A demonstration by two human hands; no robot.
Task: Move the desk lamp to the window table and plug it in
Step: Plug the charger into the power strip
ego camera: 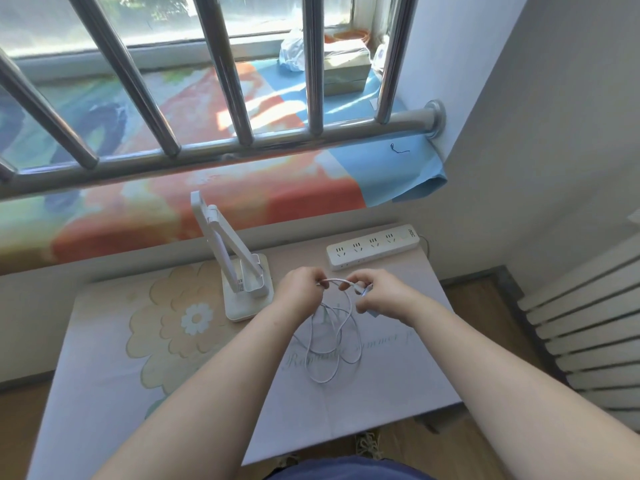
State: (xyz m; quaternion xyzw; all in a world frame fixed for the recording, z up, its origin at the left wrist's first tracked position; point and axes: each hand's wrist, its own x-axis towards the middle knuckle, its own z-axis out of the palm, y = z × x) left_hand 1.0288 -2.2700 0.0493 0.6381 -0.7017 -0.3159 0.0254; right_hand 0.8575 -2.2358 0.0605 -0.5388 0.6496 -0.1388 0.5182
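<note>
The left forearm (214, 386) and right forearm (485, 372) are bare, and so are the left hand (300, 289) and right hand (379, 293). A dark blue garment (349, 471) covers the body at the bottom edge.

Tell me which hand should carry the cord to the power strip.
Right hand: it pinches the cord at what looks like its plug end, and the power strip lies on its side; the left hand is farther.

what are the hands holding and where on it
Both hold the white cable: the left hand pinches it just short of its end, the right hand holds the plug end.
</note>
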